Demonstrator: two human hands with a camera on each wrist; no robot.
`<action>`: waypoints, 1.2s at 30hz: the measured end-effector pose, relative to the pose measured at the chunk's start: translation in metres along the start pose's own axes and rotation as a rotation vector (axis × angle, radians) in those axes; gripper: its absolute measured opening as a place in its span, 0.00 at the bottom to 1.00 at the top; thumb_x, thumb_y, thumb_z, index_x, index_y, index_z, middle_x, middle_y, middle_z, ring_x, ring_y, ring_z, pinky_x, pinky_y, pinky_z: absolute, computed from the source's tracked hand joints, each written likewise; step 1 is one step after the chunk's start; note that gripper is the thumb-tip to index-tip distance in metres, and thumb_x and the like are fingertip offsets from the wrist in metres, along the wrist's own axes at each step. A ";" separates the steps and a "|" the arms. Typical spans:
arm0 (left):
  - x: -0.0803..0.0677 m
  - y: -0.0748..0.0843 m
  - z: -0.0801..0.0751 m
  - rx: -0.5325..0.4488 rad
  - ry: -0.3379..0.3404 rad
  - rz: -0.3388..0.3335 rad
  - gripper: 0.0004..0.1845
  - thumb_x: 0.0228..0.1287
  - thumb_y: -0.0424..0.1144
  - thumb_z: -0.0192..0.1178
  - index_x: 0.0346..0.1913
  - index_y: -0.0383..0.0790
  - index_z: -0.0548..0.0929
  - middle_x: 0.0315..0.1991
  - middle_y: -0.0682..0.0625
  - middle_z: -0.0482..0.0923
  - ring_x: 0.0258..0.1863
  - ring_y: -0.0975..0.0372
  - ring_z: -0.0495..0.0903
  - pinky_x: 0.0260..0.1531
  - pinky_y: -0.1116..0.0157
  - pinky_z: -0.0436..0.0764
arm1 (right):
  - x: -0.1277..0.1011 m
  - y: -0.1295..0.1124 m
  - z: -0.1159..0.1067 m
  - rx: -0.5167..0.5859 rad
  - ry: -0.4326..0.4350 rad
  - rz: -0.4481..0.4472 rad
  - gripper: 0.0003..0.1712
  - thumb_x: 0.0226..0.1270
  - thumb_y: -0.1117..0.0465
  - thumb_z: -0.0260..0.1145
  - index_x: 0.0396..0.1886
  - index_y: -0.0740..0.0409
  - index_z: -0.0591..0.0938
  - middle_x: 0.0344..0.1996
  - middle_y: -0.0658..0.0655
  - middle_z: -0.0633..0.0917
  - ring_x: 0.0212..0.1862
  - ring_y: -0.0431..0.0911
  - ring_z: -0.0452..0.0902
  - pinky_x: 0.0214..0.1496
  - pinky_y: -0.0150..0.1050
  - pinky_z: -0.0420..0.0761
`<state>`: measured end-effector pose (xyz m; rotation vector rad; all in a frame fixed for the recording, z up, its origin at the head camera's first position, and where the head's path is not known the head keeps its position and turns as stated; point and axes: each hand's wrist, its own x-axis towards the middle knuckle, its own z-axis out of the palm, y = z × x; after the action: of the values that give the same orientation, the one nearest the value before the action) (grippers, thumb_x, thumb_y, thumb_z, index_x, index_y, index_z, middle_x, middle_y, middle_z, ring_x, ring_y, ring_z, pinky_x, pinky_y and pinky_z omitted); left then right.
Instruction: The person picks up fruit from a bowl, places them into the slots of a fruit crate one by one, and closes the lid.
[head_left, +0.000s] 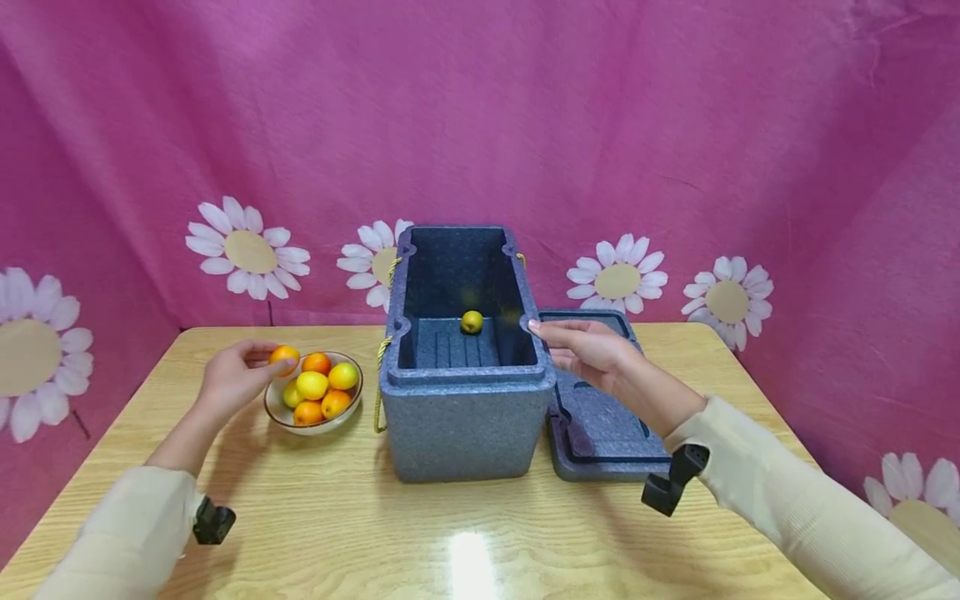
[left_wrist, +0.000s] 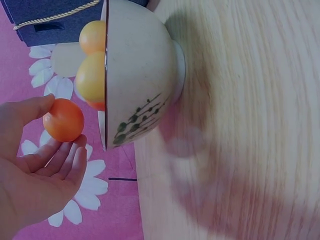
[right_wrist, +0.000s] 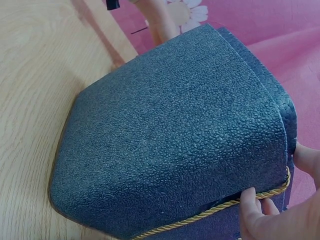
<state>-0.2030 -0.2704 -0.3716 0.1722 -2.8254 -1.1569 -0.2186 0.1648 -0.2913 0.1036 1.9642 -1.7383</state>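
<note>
A white bowl (head_left: pixel 275 411) (left_wrist: pixel 142 75) of orange and yellow fruits stands left of an open dark blue foam box (head_left: pixel 461 417) (right_wrist: pixel 175 145). My left hand (head_left: pixel 238 377) (left_wrist: pixel 37 170) pinches one orange fruit (head_left: pixel 285 356) (left_wrist: pixel 64 120) at the bowl's left rim. One yellow-green fruit (head_left: pixel 472 322) lies on the box floor. My right hand (head_left: pixel 588 348) (right_wrist: pixel 270 215) is held out at the box's right rim, fingers straight, fingertips touching the rim and its yellow cord.
The box lid (head_left: pixel 600 417) lies flat on the wooden table (head_left: pixel 450 542) right of the box, under my right forearm. A pink flowered cloth hangs behind and at both sides.
</note>
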 end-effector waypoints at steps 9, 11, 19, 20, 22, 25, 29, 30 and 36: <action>0.001 0.010 0.001 -0.030 0.011 0.011 0.30 0.63 0.49 0.62 0.58 0.28 0.75 0.53 0.31 0.78 0.51 0.46 0.78 0.40 0.75 0.73 | 0.001 0.002 0.000 0.009 0.001 -0.011 0.38 0.72 0.53 0.56 0.73 0.68 0.56 0.75 0.62 0.57 0.77 0.55 0.51 0.78 0.46 0.55; 0.001 0.013 0.002 -0.032 0.008 0.018 0.30 0.63 0.49 0.62 0.59 0.29 0.74 0.54 0.32 0.78 0.52 0.46 0.78 0.43 0.72 0.75 | 0.001 0.002 0.001 0.006 0.001 -0.013 0.38 0.72 0.52 0.57 0.73 0.68 0.57 0.75 0.62 0.57 0.77 0.55 0.51 0.78 0.46 0.55; 0.002 0.022 0.005 -0.054 -0.002 0.047 0.30 0.64 0.47 0.61 0.60 0.29 0.73 0.55 0.31 0.77 0.53 0.44 0.76 0.54 0.53 0.76 | 0.000 0.002 0.002 0.000 0.002 -0.023 0.37 0.72 0.54 0.56 0.72 0.69 0.57 0.75 0.63 0.57 0.77 0.55 0.49 0.78 0.46 0.54; 0.001 0.024 0.006 -0.056 -0.007 0.049 0.30 0.64 0.47 0.61 0.60 0.29 0.72 0.55 0.31 0.76 0.54 0.44 0.76 0.55 0.52 0.76 | 0.000 0.002 0.002 0.003 0.003 -0.024 0.37 0.72 0.54 0.56 0.72 0.69 0.57 0.75 0.63 0.57 0.77 0.56 0.50 0.78 0.46 0.54; 0.001 0.026 0.007 -0.060 -0.014 0.053 0.30 0.64 0.47 0.61 0.61 0.29 0.72 0.55 0.31 0.76 0.55 0.43 0.76 0.56 0.51 0.76 | 0.000 0.002 0.002 0.008 0.005 -0.024 0.37 0.72 0.54 0.56 0.72 0.69 0.57 0.75 0.63 0.57 0.77 0.56 0.50 0.78 0.46 0.54; 0.001 0.030 0.008 -0.059 -0.022 0.055 0.29 0.64 0.48 0.62 0.61 0.31 0.72 0.56 0.32 0.76 0.55 0.44 0.75 0.56 0.50 0.76 | 0.000 0.002 0.002 0.010 0.003 -0.023 0.37 0.72 0.54 0.56 0.72 0.69 0.57 0.75 0.63 0.57 0.77 0.56 0.50 0.78 0.46 0.54; 0.002 0.035 0.008 -0.056 -0.013 0.068 0.29 0.64 0.48 0.62 0.60 0.31 0.73 0.55 0.34 0.77 0.54 0.45 0.76 0.53 0.52 0.78 | 0.001 0.003 0.002 0.005 -0.002 -0.019 0.37 0.72 0.54 0.57 0.72 0.69 0.57 0.75 0.64 0.56 0.77 0.56 0.49 0.78 0.47 0.54; 0.002 0.037 0.008 -0.057 -0.009 0.074 0.28 0.63 0.48 0.62 0.60 0.31 0.73 0.55 0.34 0.77 0.53 0.45 0.77 0.53 0.53 0.78 | 0.001 0.003 0.001 0.006 -0.002 -0.020 0.37 0.72 0.54 0.57 0.72 0.69 0.57 0.75 0.64 0.56 0.77 0.56 0.49 0.78 0.47 0.54; 0.005 0.047 0.009 -0.062 0.007 0.108 0.28 0.63 0.48 0.62 0.59 0.32 0.74 0.53 0.35 0.79 0.51 0.47 0.78 0.52 0.54 0.79 | 0.002 0.002 0.001 0.017 -0.005 -0.031 0.37 0.73 0.55 0.55 0.72 0.70 0.57 0.76 0.64 0.55 0.77 0.56 0.49 0.78 0.46 0.54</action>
<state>-0.2126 -0.2314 -0.3446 0.0187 -2.7509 -1.2154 -0.2189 0.1641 -0.2942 0.0750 1.9577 -1.7732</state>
